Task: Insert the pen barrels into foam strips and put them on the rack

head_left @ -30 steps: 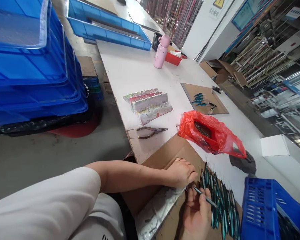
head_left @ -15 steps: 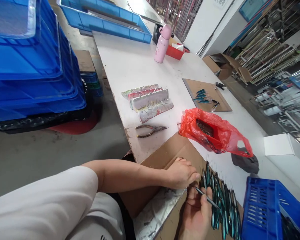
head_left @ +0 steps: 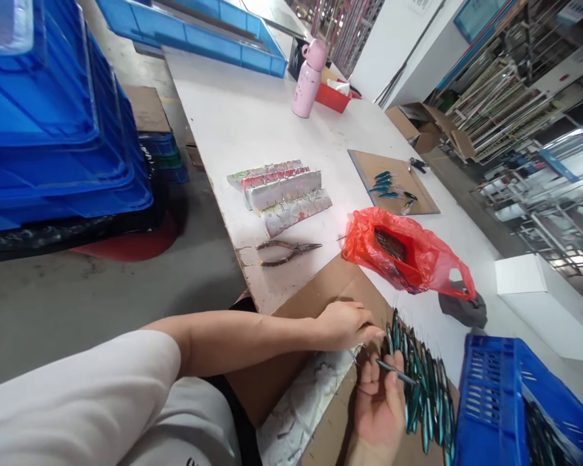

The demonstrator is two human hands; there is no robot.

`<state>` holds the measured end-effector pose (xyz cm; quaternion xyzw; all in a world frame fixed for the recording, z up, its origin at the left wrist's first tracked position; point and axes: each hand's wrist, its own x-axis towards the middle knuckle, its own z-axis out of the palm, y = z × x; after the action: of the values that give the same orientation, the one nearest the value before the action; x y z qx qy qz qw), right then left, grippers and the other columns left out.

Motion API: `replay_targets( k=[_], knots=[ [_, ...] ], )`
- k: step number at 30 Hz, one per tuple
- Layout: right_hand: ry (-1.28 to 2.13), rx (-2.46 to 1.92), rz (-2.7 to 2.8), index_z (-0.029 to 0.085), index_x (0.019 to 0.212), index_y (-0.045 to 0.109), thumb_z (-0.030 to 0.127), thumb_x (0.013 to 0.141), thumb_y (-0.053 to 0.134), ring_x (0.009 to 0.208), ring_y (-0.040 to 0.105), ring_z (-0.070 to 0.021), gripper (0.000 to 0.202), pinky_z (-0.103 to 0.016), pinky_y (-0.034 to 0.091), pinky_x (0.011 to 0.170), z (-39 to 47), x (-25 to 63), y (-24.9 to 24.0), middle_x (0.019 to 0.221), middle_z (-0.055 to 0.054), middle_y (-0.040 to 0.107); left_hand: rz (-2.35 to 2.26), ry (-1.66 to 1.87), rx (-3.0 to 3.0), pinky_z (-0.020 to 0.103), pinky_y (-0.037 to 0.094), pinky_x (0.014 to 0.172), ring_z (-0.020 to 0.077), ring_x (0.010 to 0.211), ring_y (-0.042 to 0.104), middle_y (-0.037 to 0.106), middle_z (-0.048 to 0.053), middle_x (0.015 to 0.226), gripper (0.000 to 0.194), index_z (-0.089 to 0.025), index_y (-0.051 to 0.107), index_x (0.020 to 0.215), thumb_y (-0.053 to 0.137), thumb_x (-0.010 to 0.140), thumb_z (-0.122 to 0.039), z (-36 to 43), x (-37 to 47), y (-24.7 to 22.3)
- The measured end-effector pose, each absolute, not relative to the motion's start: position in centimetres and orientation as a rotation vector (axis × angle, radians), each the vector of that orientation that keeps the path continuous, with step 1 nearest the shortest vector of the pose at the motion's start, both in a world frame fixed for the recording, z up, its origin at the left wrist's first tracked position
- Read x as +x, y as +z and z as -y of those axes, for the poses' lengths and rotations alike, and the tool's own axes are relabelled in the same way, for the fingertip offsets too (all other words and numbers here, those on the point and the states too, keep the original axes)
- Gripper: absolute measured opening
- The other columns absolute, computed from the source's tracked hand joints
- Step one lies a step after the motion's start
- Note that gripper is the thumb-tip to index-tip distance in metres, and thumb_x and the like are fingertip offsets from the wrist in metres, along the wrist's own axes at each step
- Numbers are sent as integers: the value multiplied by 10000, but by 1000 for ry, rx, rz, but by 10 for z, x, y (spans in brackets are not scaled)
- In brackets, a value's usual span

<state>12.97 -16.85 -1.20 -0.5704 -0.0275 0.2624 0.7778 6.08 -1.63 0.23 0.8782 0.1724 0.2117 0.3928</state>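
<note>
My right hand (head_left: 379, 401), palm up, pinches a slim dark lure-like piece (head_left: 397, 371) between thumb and fingers. Just above it, my left hand (head_left: 347, 325) is closed with its fingertips near the piece's end; what they grip is hidden. Beside my right hand, several blue-green lure-like pieces (head_left: 425, 388) with thin wires lie in a row on brown cardboard (head_left: 320, 288). A white, crinkled wrapped strip (head_left: 306, 411) with thin wires stuck in it lies below my left forearm.
Pliers (head_left: 289, 251) and several wrapped strips (head_left: 286, 191) lie on the white table (head_left: 252, 123). A red plastic bag (head_left: 418, 255) sits beyond the cardboard. A blue basket (head_left: 490, 395) stands at right, a pink bottle (head_left: 308, 81) farther back. Stacked blue crates (head_left: 63, 129) rise at left.
The whole view has shifted slightly, so things on the table appear a little farther left. Both hands stay close together, and my right hand still holds the slim piece.
</note>
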Motion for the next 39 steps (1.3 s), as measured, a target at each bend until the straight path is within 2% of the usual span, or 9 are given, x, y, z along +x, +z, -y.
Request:
replay_targets(
  k=[3,7,16,22,26,33,39],
  knots=[
    [555,-1208,69,211,1088,556,224,764,572,917,601,-126,324,-279,490,816,164,127,-12,873,15,666,-450,481,2294,246,422,671,147,732,566,595,34,793,425,-178,613,801,297,890,-448,18,58,6],
    [579,-1221,130,198,1106,543,219,784,546,920,596,-111,323,-252,488,802,165,129,-16,954,-15,657,-456,450,2321,254,425,655,152,722,568,591,44,782,461,-165,605,777,250,900,-433,19,54,11],
    [570,-1286,213,200,1161,507,226,808,508,930,590,-118,355,-267,489,812,169,131,-20,1067,-28,619,-484,460,2264,237,412,610,139,706,569,591,25,768,453,-182,615,758,274,892,-448,19,54,9],
    [561,-1298,161,211,1142,521,219,808,500,892,601,-103,335,-230,490,787,167,131,-20,999,2,642,-490,478,2233,232,398,583,135,696,572,591,18,747,458,-187,619,734,288,884,-466,21,56,6],
    [564,-1303,140,200,1139,523,225,817,484,931,590,-111,324,-224,486,778,164,128,-17,1038,-25,632,-482,490,2236,231,397,580,133,688,574,589,18,741,458,-188,624,737,291,884,-464,21,57,5],
    [564,-1293,177,211,1150,513,220,804,509,912,593,-114,346,-259,482,811,166,127,-16,954,13,649,-480,491,2254,233,406,582,134,691,571,591,18,742,451,-190,622,737,294,885,-461,21,56,5],
    [556,-1268,111,213,1126,533,193,788,523,912,592,-104,339,-226,477,804,162,123,-10,938,35,649,-484,467,2249,232,413,596,137,705,577,600,21,750,450,-187,627,743,301,882,-465,20,55,7]
  ],
)
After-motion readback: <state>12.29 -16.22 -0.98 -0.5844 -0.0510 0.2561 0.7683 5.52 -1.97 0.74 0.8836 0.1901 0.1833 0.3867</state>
